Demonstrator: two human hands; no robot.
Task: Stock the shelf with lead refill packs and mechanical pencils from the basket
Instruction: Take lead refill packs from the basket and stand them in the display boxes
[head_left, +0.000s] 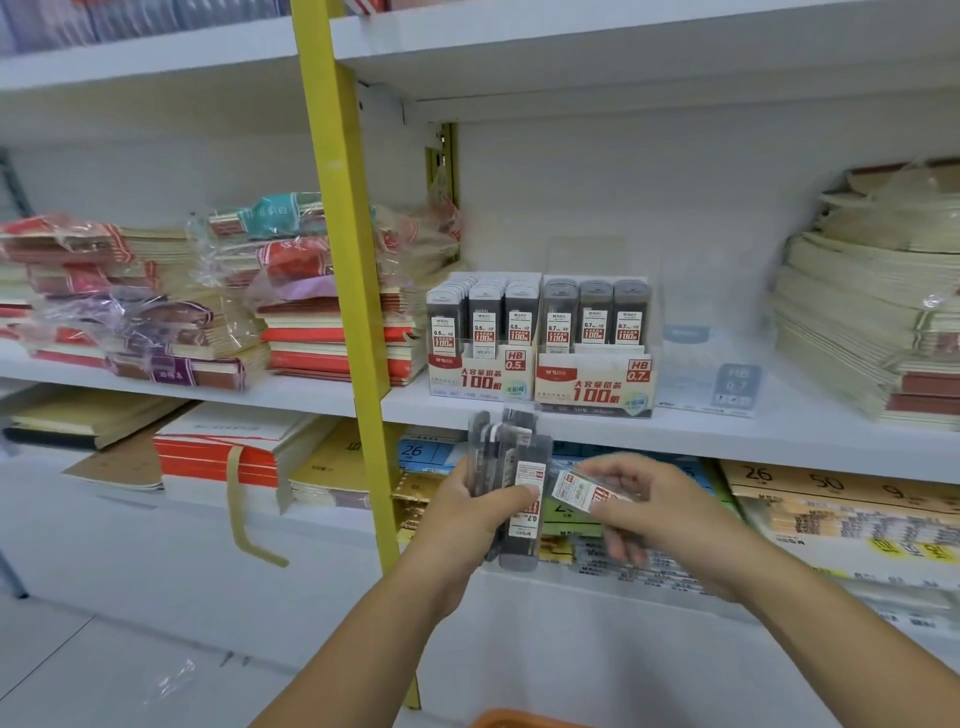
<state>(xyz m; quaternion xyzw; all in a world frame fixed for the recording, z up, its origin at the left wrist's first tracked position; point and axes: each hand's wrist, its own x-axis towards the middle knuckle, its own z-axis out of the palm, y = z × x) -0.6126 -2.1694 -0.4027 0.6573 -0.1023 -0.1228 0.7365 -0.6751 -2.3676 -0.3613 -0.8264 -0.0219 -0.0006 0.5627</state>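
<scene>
Orange basket rim (524, 719) edges into the bottom of the frame, nearest the viewer, as a person stands at stationery shelving. Two bare forearms (363, 649) reach forward above it. Left hand (470, 519) grips a bundle (511, 467) of dark lead refill packs, held upright, with the thumb curled across the front pack's white label and the fingers wrapped behind. Right hand (657, 512) pinches a single pack (579, 491) between thumb and curled fingers; it lies tilted on its side, its near end just beside the bundle, and motion blur hides whether the two touch. Both hands hover just below the front edge of the white shelf (727, 436). On that shelf, directly beyond the hands, two display boxes stand side by side: the 0.5 box (480, 374) at left and the 0.7 box (592, 387) at right, each holding rows of upright packs. Just right of them sits a clear case (711, 374) with a blue label. Wrapped notebook stacks (332, 332) lie to the left, partly behind a yellow post (343, 234), and a tall pale stack (862, 332) rises at far right. Under the shelf, paper pads (831, 499) marked with large numbers lie flat on the level below.
</scene>
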